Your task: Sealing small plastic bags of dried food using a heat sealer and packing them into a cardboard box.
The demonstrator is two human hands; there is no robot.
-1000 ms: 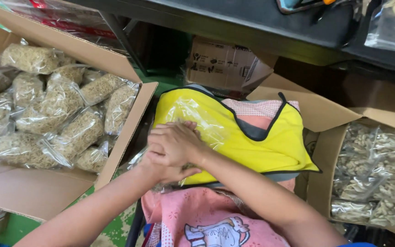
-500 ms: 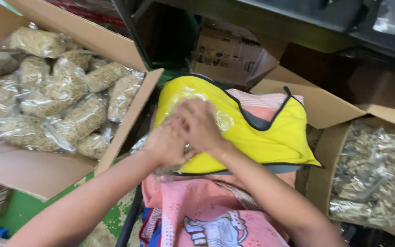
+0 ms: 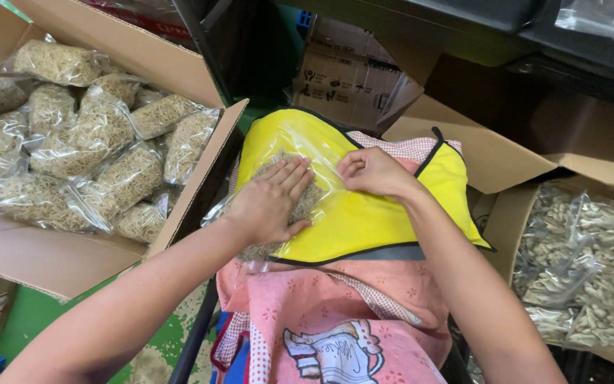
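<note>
1. Step in hand, as judged: flattening a filled clear plastic bag (image 3: 300, 206) on the lap, over a yellow cloth (image 3: 364, 213).
2. Left hand (image 3: 275, 203): released, palm flat, pressing the bag's contents.
3. Right hand (image 3: 371, 172): fingers curled, pinching the bag's film at 1 o'clock of the left hand.
4. Next move likely calls for squeezing air towards the open edge; the mouth itself is unclear.
5. Bag: transparent, holding pale, dry, stringy material.
6. At 9 o'clock, a cardboard box (image 3: 200, 199) holds similar packed bags.
</note>
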